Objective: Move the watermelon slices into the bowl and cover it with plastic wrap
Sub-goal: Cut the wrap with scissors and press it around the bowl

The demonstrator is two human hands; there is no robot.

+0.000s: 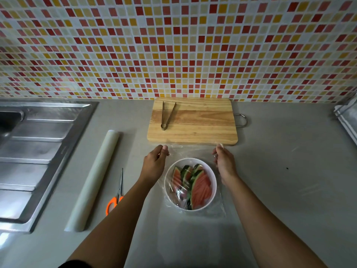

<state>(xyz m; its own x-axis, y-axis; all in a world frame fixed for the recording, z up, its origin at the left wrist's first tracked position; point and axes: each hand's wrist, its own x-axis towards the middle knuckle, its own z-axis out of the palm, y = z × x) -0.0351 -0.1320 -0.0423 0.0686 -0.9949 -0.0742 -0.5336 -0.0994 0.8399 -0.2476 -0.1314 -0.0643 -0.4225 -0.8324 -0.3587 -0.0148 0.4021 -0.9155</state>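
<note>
Both hands, left hand (154, 161) and right hand (224, 161), pinch the plastic wrap (191, 150) taut beyond the bowl (213, 182) of watermelon slices (201, 187); uneven tension could wrinkle or tear it.

Backsplash wall (173, 45): fills the upper part of the frame, small square mosaic tiles in white, cream, yellow, orange and red, pale grout lines. Tile pattern irregular, no repeat evident.

Worktop (280, 171): plain matte grey, meets the wall along a straight line across the middle of the frame. One small dark speck at right of centre.

Sink unit (38, 151): stainless steel, left edge of the frame, ribbed draining board stepping down toward the lower left; dark basin just visible at upper left.

Metal rack or tray edge (347, 120): far right, cropped, type unclear.

Light: even, soft, dim sheen on the steel.
</note>
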